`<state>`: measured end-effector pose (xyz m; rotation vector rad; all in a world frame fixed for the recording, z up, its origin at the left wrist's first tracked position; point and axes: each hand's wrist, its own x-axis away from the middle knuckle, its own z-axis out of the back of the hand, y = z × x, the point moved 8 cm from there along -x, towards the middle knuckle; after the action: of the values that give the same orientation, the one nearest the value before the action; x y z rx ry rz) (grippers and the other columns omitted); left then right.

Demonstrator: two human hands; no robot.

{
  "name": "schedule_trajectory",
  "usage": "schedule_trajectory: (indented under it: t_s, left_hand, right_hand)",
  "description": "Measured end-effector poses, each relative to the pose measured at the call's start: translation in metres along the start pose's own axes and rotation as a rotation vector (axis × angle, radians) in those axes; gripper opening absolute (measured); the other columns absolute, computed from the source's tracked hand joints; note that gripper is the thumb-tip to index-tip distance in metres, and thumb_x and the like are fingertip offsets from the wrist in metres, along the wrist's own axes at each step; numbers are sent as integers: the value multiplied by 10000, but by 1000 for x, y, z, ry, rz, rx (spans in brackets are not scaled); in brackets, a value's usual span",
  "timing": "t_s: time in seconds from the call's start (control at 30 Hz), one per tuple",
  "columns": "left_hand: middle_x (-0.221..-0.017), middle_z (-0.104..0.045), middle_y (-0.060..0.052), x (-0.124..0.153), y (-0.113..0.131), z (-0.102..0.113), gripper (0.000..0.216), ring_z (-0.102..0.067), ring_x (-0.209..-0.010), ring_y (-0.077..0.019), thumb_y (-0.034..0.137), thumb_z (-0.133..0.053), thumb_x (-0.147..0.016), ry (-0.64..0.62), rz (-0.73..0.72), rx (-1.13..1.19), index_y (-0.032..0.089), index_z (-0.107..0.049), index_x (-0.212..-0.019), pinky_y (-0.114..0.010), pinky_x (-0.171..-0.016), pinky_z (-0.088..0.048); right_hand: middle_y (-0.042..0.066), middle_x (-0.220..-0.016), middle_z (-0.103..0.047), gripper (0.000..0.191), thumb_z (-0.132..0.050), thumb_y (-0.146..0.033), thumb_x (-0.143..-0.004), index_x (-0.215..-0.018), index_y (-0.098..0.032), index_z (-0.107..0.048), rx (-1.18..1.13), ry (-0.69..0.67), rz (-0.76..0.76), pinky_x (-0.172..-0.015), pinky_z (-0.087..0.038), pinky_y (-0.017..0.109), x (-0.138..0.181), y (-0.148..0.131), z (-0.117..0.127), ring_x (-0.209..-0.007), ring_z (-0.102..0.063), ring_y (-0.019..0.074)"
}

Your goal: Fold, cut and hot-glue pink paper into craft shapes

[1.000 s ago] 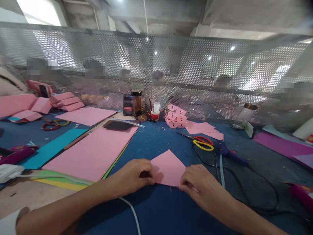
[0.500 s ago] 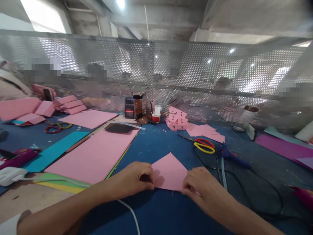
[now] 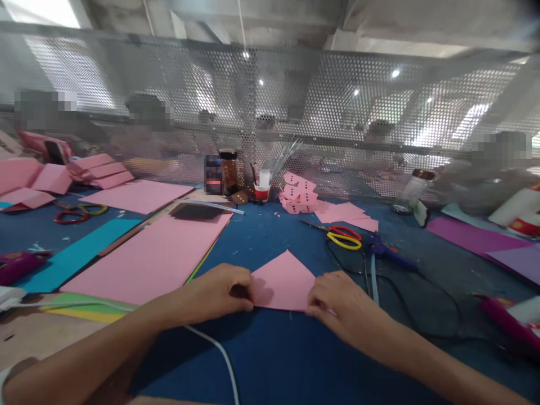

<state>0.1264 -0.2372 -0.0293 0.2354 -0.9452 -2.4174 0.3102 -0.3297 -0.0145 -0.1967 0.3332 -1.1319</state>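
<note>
A pink sheet of paper [image 3: 283, 284] lies on the blue tabletop before me, its pointed corner facing away. My left hand [image 3: 230, 289] pinches the left corner of this paper between thumb and fingers. On the opposite side, my right hand [image 3: 333, 298] grips the right corner, fingers curled over it. Scissors with red and yellow handles [image 3: 345, 237] rest beyond my right hand, beside a blue glue gun [image 3: 392, 253] with a clear glue stick in it. Farther back stand folded pink paper pieces with black dots [image 3: 298, 194].
Large pink sheets [image 3: 147, 256] and a turquoise strip [image 3: 80, 253] cover the left side. A red-and-white cup [image 3: 262, 193] and a brown jar [image 3: 229, 171] stand near the perforated metal screen [image 3: 329, 124]. A white cable [image 3: 225, 360] crosses at the front; purple paper [image 3: 472, 239] lies right.
The whole view has shifted, so things appear slightly higher and further left. Both hands keep their hold on the pink paper, which looks unchanged in shape.
</note>
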Motion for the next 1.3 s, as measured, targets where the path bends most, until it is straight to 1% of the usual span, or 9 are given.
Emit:
schedule_trajectory:
  t_s: [0.13, 0.3, 0.4, 0.5, 0.63, 0.83, 1.0, 1.1, 1.3]
  left_hand:
    - [-824, -703, 15, -1, -4, 2, 98, -642, -777, -154, 296, -704, -861, -4, 11, -20, 214, -729, -814, -229, -686, -440]
    - [-834, -703, 18, -5, -2, 1, 78, -640, -781, -154, 287, -676, -895, 87, -44, -57, 240, -734, -874, -241, -700, -437]
    - [-844, -703, 16, -7, -3, -2, 90, -641, -784, -152, 290, -664, -908, 92, -48, -63, 240, -732, -877, -247, -707, -439]
    - [-855, -701, 14, -7, -7, -3, 99, -643, -797, -155, 305, -662, -909, 87, -34, -54, 240, -727, -872, -251, -715, -442]
    - [-849, -700, 18, -7, -10, -4, 106, -637, -790, -155, 321, -671, -903, 86, -10, -30, 239, -724, -862, -251, -703, -437]
    - [-831, -703, 21, -8, -10, -3, 120, -628, -752, -152, 344, -679, -897, 94, -17, -52, 242, -729, -858, -255, -683, -431]
    - [-838, -709, 14, -9, -11, -4, 114, -628, -760, -154, 334, -677, -891, 98, -6, -28, 237, -726, -860, -256, -682, -439]
    - [-808, -696, 14, -8, -12, -4, 109, -599, -708, -144, 320, -677, -880, 109, 3, -18, 231, -727, -843, -250, -637, -423]
    - [-801, -687, 16, -7, -14, -5, 123, -599, -708, -144, 334, -669, -880, 102, 37, 1, 221, -710, -856, -249, -645, -438]
  right_hand:
    - [-1, -852, -676, 157, -629, -260, -982, -842, -192, -649, 26, -27, 2, -816, -359, 336, -1, -2, 3, -823, -583, 173]
    - [6, -844, -675, 170, -600, -252, -998, -847, -189, -644, 73, -24, -1, -833, -355, 345, 0, 2, 9, -843, -583, 176]
    - [5, -848, -673, 154, -606, -230, -990, -844, -190, -639, 65, -17, -19, -819, -355, 342, 0, 4, 11, -823, -579, 172]
    - [2, -892, -681, 66, -636, -217, -966, -902, -202, -640, 16, -2, -17, -825, -364, 332, -1, 3, 10, -844, -584, 171]
    - [16, -958, -693, 32, -630, -221, -973, -951, -203, -646, -18, 27, 33, -880, -374, 339, -2, -2, 3, -916, -598, 180]
    - [49, -1015, -705, 138, -633, -299, -984, -1081, -204, -662, -10, 87, 110, -919, -380, 359, -5, -7, -4, -997, -613, 207]
    - [31, -923, -679, 149, -550, -272, -1023, -1017, -228, -691, 49, 117, 156, -905, -377, 361, -7, -13, -2, -945, -605, 191]
    - [24, -914, -683, 134, -544, -240, -1016, -981, -222, -672, -41, 192, 124, -904, -378, 350, -6, -14, 9, -921, -606, 177]
    - [-6, -809, -640, 139, -516, -170, -987, -860, -204, -561, -159, 300, 55, -835, -387, 310, -2, -7, 29, -790, -573, 146]
